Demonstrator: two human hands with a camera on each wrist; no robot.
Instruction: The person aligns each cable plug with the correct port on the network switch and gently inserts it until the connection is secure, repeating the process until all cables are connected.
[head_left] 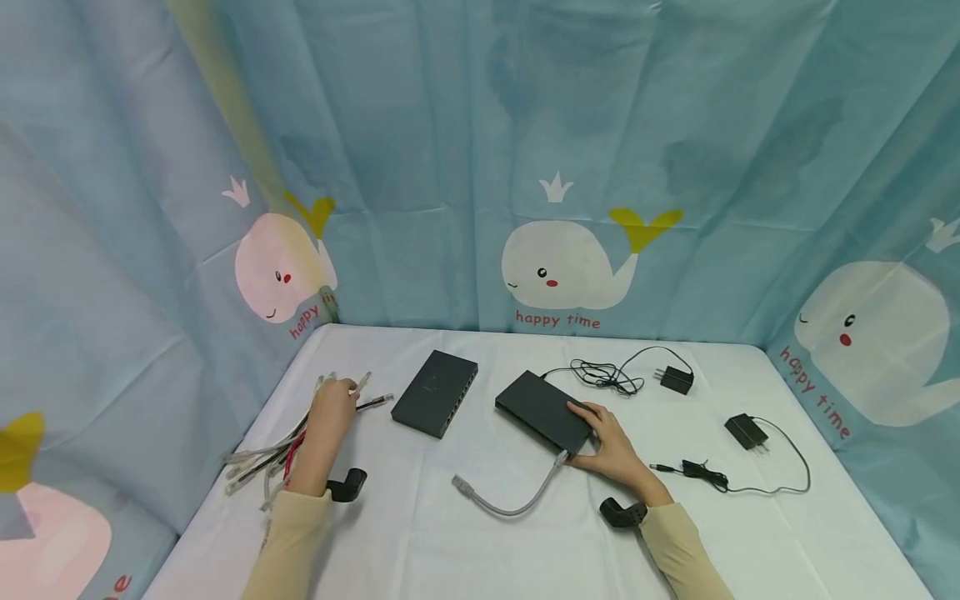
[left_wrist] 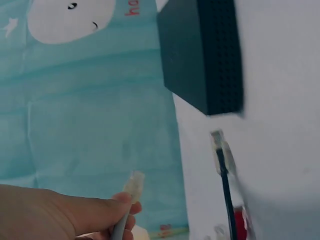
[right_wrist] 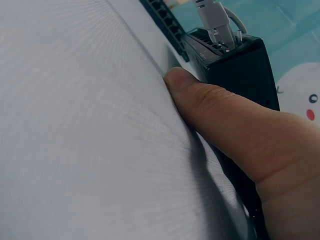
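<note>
My left hand [head_left: 327,421] is at the left of the table, above a pile of cables. Between thumb and fingers it pinches a pale Ethernet cable [left_wrist: 134,187] just behind its clear plug, which points upward. My right hand [head_left: 613,450] grips the right end of a black network switch [head_left: 542,408], thumb along the near side and fingers over the top. A short grey Ethernet cable [head_left: 512,512] is plugged into that switch's port side, beside the thumb; its plug [right_wrist: 215,20] shows in the right wrist view. The cable's other end lies loose on the table.
Another black network switch [head_left: 433,392] lies between the hands, ports facing right. White, black and red Ethernet cables [head_left: 258,457] are heaped at the left edge. A power adapter [head_left: 677,380] with a coiled cord lies behind the right hand; another adapter [head_left: 746,432] is farther right.
</note>
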